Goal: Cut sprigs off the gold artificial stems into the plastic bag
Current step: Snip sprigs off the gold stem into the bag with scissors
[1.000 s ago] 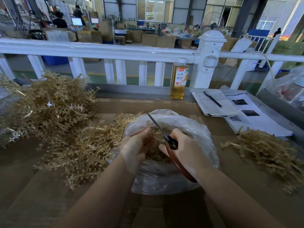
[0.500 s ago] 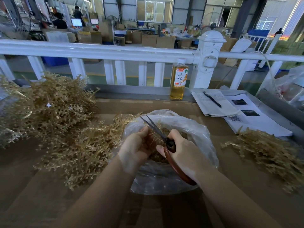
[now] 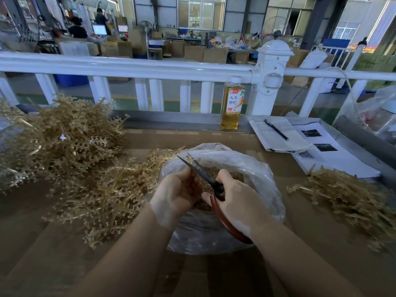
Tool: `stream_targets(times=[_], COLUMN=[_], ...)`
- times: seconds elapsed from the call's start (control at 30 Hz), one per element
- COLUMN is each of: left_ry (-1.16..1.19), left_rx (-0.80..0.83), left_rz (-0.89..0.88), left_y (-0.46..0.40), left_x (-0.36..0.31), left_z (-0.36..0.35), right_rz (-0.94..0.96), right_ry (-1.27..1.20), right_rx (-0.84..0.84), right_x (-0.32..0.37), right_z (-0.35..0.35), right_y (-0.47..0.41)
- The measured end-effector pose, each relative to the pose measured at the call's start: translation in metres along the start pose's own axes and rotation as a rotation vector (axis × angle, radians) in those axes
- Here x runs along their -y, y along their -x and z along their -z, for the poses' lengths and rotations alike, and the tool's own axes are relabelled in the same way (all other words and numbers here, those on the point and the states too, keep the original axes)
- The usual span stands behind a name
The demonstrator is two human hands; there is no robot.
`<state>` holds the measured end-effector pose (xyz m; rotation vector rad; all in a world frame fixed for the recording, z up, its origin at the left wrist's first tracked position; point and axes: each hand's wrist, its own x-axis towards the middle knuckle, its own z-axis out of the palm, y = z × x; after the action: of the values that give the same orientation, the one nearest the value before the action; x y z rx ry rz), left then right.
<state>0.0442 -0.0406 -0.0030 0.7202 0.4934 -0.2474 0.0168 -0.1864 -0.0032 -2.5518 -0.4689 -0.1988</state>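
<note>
A: Head view: over the clear plastic bag [image 3: 222, 230] on the tabletop [image 3: 53, 243], the left hand [image 3: 174, 195] curls round a gold stem piece, mostly hidden.

B: Why there?

A: So sprigs drop in. The right hand [image 3: 240, 200] grips red-handled scissors [image 3: 211, 185], blades parted wider than half a second ago.

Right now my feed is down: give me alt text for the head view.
Over an open plastic bag on a brown table, the right hand holds scissors with blades slightly apart, and the left hand grips a gold sprig. Gold stems are heaped left, more lie right; a bottle stands by a white railing.
</note>
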Motion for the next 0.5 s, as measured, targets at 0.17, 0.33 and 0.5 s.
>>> stream_targets(times=[0.17,0.33,0.5], left_ry=[0.087,0.123,0.177], left_rx=[0.11,0.115,0.133], left_rz=[0.063,0.078,0.122], left_y=[0.0016,-0.0004,-0.0011], left_x=[-0.0017,-0.0002,0.0023], left_z=[0.0019,0.0008,0.0014], right_rz=[0.003,-0.001,0.001], right_ry=[-0.076,-0.085,-0.062], right_rx=[-0.007,-0.007,-0.009], right_x=[0.0012,0.0008,-0.0006], right_z=[0.002,0.0016,-0.0003], right_y=[-0.0025,-0.0035,-0.0042])
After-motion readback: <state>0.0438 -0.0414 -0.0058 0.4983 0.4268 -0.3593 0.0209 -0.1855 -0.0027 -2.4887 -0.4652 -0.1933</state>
